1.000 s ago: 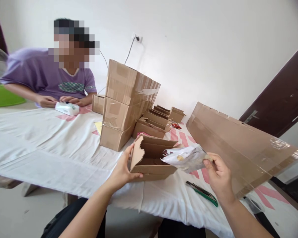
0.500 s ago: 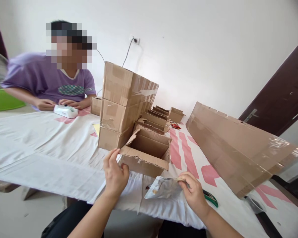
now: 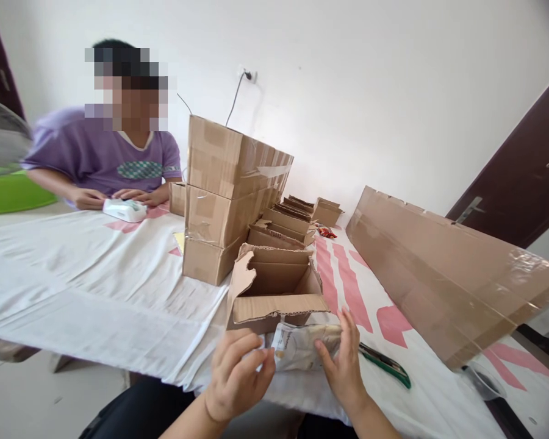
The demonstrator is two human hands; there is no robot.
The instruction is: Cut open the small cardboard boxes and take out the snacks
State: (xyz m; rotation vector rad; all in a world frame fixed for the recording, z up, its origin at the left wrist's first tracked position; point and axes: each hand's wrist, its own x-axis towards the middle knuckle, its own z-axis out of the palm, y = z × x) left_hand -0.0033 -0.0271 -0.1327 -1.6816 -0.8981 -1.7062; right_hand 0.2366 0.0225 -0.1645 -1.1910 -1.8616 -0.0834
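A small silvery-white foil packet (image 3: 299, 346) is held between both my hands just above the near table edge. My left hand (image 3: 236, 376) curls its fingers round the packet's left end. My right hand (image 3: 343, 364) grips the right end, thumb in front and fingers behind. Just beyond the packet stands an open cardboard box (image 3: 274, 286) with its flaps up and a torn left flap; its inside looks bare.
A stack of three taped cartons (image 3: 224, 198) stands behind the open box, with several small open boxes (image 3: 288, 222) beyond. A long taped carton (image 3: 443, 274) lies at right. A green utility knife (image 3: 387, 364) rests by my right hand. A person in purple (image 3: 107, 155) sits across, hands by a white device (image 3: 124, 210).
My right hand drew the packet out of the box and down to the table edge. My left hand let go of the box and came onto the packet. The box now stands upright.
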